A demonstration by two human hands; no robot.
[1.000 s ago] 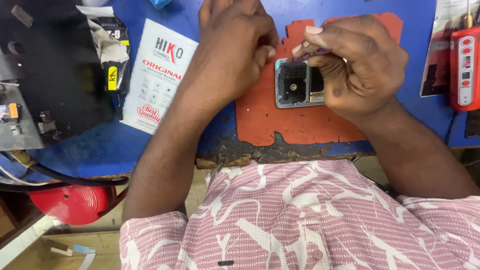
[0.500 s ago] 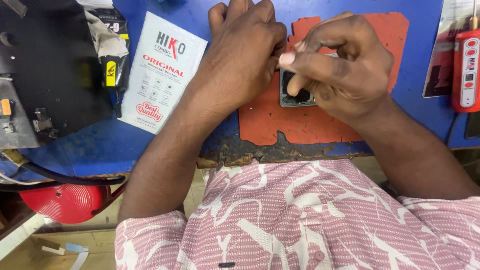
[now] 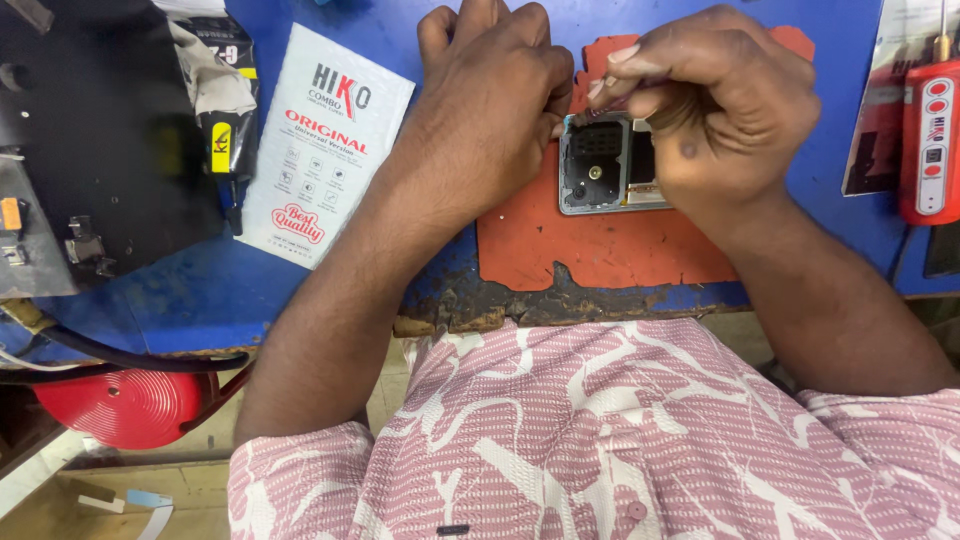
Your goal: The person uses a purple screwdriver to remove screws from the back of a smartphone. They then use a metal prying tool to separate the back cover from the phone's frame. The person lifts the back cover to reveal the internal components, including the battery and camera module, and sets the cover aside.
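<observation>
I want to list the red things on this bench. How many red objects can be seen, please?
3: an orange-red mat under the opened phone, a red handheld tool at the right edge, and a red coiled roll below the bench, lower left. More may be hidden beneath the hands.

A white printed packet point(image 3: 318, 145) lies flat on the blue worktop point(image 3: 200, 290), tilted, just left of an orange mat point(image 3: 600, 250) whose near edge is ragged. Left of the packet, a small tube with a yellow label point(image 3: 222, 150) rests against a crumpled wrapper, at the edge of a black panel point(image 3: 100, 130). A red handheld tool point(image 3: 932, 140) stands at the far right. Below the bench, a red ribbed disc point(image 3: 125, 405) sits beside black cables point(image 3: 130, 355).
</observation>
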